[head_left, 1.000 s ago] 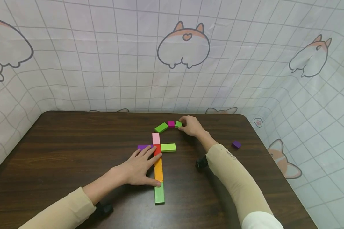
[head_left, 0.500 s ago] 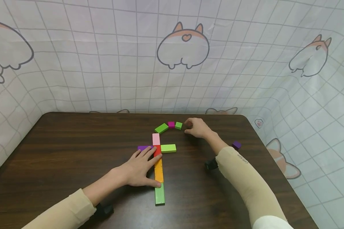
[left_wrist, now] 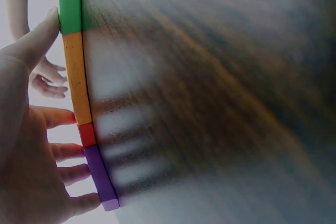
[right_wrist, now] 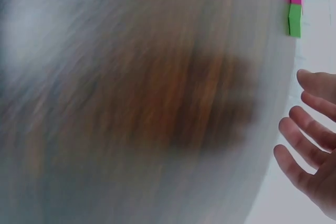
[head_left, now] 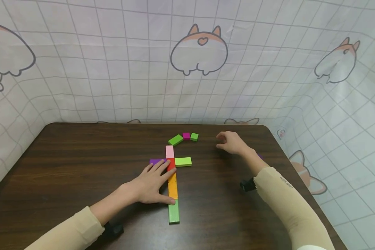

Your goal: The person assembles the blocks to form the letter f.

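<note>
My left hand (head_left: 153,183) lies with spread, straight fingers over a column of blocks. Its fingertips touch the red block (head_left: 171,163) and the purple block (left_wrist: 101,177), and the thumb rests near where the orange block (head_left: 173,187) meets the long green block (head_left: 174,213). Above the red block is a pink block (head_left: 169,151), with a lime block (head_left: 183,161) to its lower right. A curve of a green block (head_left: 176,140), a magenta block (head_left: 186,136) and a small green block (head_left: 194,136) lies beyond. My right hand (head_left: 232,142) is above the table, fingers loosely bent, holding nothing.
A small dark purple block (head_left: 260,156) lies at the right, mostly hidden behind the right wrist. The brown wooden table (head_left: 81,156) ends at a white gridded cloth backdrop (head_left: 112,69) behind and to the right.
My right hand has drawn away from the small green block and moved right across the table, toward the dark purple block. My left hand and the blocks have stayed in place.
</note>
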The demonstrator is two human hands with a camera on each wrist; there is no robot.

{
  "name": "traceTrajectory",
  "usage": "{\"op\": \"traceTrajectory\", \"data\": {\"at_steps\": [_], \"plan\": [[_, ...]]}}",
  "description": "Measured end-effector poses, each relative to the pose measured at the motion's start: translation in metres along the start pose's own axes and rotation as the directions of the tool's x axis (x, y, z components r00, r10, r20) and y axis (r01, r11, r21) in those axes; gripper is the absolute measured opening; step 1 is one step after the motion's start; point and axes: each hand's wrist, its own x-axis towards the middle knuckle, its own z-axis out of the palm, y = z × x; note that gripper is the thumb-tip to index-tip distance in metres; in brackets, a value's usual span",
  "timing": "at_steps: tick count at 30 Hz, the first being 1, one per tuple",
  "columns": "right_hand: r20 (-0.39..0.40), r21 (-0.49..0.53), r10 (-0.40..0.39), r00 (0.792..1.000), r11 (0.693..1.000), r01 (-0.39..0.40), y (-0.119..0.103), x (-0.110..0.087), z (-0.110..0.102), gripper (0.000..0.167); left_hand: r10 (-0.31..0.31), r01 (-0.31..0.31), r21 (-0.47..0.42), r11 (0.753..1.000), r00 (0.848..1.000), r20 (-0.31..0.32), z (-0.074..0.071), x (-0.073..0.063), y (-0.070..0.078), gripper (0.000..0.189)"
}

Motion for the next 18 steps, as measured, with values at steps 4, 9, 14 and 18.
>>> {"op": "traceTrajectory", "data": {"at_steps": [4, 9, 14, 18], "plan": [[-0.028, 0.012, 0.012, 1.0, 1.0, -0.012, 0.01, -0.01, -0.006, 0.039, -0.002, 0.002, 0.0, 1.0, 1.0, 0.002, -0.001, 0.0, 0.0, 0.107], [-0.05, 0.042, 0.06, 0.997, 0.997, -0.058, 0.021, -0.025, -0.019, 0.039, 0.003, -0.003, -0.003, 1.0, 1.0, 0.003, -0.003, -0.001, -0.001, 0.107], [-0.061, 0.074, 0.121, 0.991, 0.99, -0.117, 0.03, -0.041, -0.031, 0.041, 0.003, -0.003, 0.001, 1.0, 1.0, 0.009, -0.004, -0.002, -0.001, 0.107], [-0.064, 0.076, 0.155, 0.986, 0.986, -0.15, 0.038, -0.053, -0.038, 0.039, 0.003, -0.003, 0.001, 1.0, 1.0, 0.011, -0.004, -0.002, -0.002, 0.107]]}}
